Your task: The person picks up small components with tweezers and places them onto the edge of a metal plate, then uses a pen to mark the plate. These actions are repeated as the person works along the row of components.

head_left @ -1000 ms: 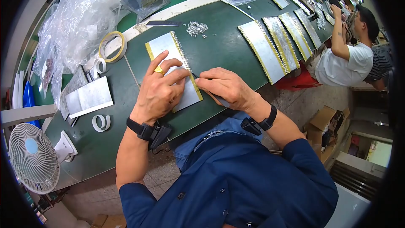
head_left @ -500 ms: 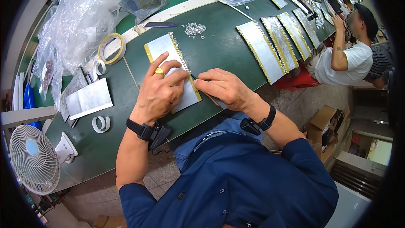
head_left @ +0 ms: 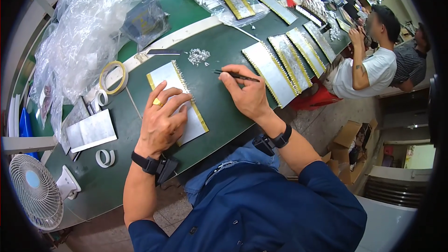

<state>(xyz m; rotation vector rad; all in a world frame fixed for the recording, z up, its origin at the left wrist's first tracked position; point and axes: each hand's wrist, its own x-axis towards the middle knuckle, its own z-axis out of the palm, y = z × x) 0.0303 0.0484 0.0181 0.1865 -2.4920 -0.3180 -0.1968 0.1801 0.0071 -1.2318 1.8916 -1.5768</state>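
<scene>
A light grey rectangular plate (head_left: 163,75) with yellow tape along its edges lies on the green table before me. A row of small metal pins (head_left: 179,77) lines part of its right edge. My left hand (head_left: 161,120), with a ring on one finger, rests over the plate, fingers bent and apart, the fingertips near the pin row. To the right, my right hand (head_left: 250,99) pinches slim black tweezers (head_left: 242,77) above the table, their tips pointing left. Whether the tips hold anything is too small to tell. Just beyond lies a pile of tiny silvery pieces (head_left: 199,56).
Several taped plates (head_left: 265,73) lie in a row at right. Left are tape rolls (head_left: 113,77), a grey-white sheet (head_left: 91,130), a white fan (head_left: 35,191) and clear plastic bags (head_left: 88,42). Another person (head_left: 373,65) sits at the table's far right.
My right hand has lifted off the plate's edge and moved right and away with the tweezers. My left hand stays on the plate. The whole view has shifted slightly.
</scene>
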